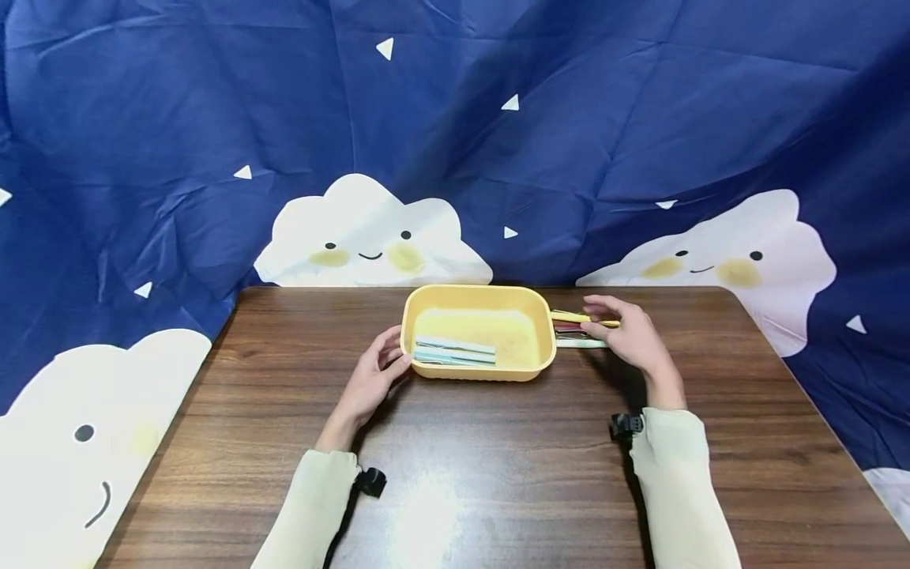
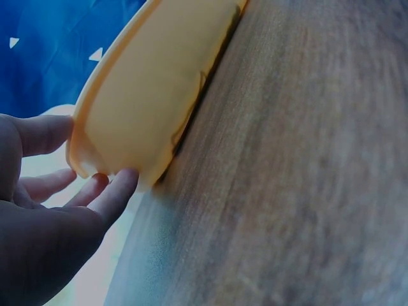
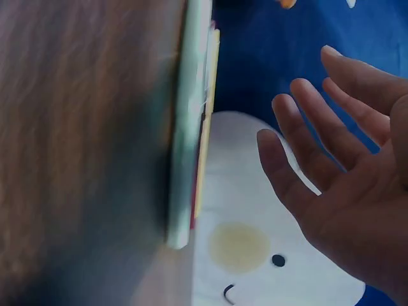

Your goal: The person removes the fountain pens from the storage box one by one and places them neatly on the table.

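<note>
A yellow rectangular plastic box (image 1: 479, 374) stands on the table with several white and light blue pens (image 1: 455, 352) lying along its near left side. At its left end, my left hand (image 1: 373, 370) rests fingertips against the outer wall near the front corner; the left wrist view shows its fingers touching the box's side (image 2: 127, 108). My right hand (image 1: 629, 328) hovers over several more pens right of the box, among them a yellow pen (image 3: 209, 127), a dark red one and a pale green one (image 3: 183, 146). In the right wrist view its fingers are spread, apart from the pens and holding nothing.
The dark wooden table (image 1: 490, 458) reaches back to a blue cloth (image 1: 455, 118) printed with white clouds and triangles. Each wrist bears a small black camera mount (image 1: 371, 481) by a pale sleeve. The row of pens on the right lies close against the box's end.
</note>
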`<state>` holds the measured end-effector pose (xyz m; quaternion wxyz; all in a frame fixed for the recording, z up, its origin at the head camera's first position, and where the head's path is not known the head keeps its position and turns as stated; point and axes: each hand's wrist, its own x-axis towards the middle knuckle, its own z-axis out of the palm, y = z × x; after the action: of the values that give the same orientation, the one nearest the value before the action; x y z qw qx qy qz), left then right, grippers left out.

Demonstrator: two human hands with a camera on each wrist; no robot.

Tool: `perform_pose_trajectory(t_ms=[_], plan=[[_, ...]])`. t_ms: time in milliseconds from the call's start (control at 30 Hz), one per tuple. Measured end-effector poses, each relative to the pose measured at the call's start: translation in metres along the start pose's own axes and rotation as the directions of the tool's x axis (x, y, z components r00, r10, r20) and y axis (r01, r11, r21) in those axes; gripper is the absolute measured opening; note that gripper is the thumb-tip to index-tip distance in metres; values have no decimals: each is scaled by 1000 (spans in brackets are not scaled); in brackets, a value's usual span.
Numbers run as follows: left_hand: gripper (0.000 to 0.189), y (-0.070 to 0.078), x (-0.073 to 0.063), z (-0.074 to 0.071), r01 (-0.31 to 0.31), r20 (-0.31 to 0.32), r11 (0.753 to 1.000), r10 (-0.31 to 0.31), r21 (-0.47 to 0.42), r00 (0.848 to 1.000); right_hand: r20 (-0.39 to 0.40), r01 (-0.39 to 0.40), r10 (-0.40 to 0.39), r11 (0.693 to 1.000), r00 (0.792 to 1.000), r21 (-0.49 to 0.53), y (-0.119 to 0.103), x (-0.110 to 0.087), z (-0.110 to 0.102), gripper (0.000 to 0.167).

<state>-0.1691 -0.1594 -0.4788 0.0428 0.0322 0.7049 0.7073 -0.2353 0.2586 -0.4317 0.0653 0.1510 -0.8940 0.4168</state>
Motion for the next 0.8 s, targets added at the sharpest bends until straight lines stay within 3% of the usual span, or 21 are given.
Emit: perform_pose_trajectory(t_ms=[500, 800], plan=[[60, 0, -1, 0, -1, 3, 1000, 1, -9, 1000, 63, -21, 13, 993, 998, 120, -40, 9, 19, 46], [59, -2, 0, -1, -4, 6, 1000, 4, 7, 1000, 91, 11, -22, 994, 996, 112, -51, 14, 35, 42]])
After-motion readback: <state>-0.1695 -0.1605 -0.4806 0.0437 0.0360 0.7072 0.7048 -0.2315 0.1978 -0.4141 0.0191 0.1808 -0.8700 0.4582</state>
